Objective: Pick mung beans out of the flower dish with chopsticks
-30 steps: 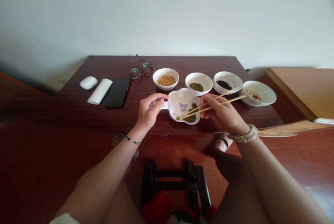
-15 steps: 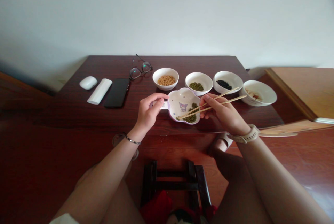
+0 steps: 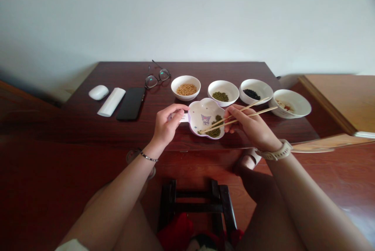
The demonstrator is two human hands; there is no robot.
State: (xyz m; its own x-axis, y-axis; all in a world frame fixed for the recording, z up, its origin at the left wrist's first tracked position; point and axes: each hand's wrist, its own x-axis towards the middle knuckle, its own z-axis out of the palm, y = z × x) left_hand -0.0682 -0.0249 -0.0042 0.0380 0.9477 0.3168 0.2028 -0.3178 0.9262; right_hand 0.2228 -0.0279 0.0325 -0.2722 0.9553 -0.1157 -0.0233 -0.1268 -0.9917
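Dark wooden tabletop (image 3: 88, 128), near edge — the left hand (image 3: 166, 123) pinches the tab of the flower-shaped dish (image 3: 205, 107), while the right hand (image 3: 246, 124) grips chopsticks (image 3: 238, 119), tips closed together over the mung beans (image 3: 213, 132).

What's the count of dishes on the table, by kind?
Round white bowls: 4
Flower-shaped dish: 1
Total: 5
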